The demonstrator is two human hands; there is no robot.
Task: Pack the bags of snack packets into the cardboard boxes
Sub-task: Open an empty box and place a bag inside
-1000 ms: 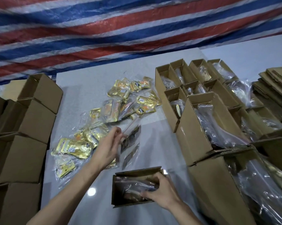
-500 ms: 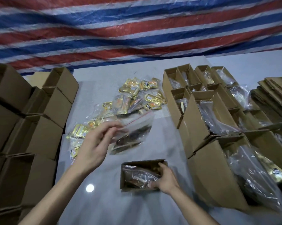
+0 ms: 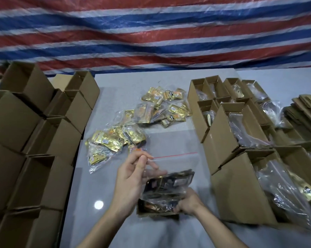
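Head cam shows my left hand (image 3: pixel 131 178) pinching the red zip edge of a clear zip bag (image 3: pixel 170 176) with dark snack packets, thumb and fingers closed on the plastic. My right hand (image 3: pixel 186 203) is curled around the near rim of a small open cardboard box (image 3: pixel 156 212) on the grey table (image 3: pixel 83 221), holding it steady; bag bottom is already at the box mouth, above another bag inside. To do this well, I think: keep box fixed w/ right hand, lower the bag straight, fold the empty top part down flat so flaps can close. More gold packet bags (image 3: pixel 113 140) wait behind, filled boxes (image 3: pixel 240 140) at right.
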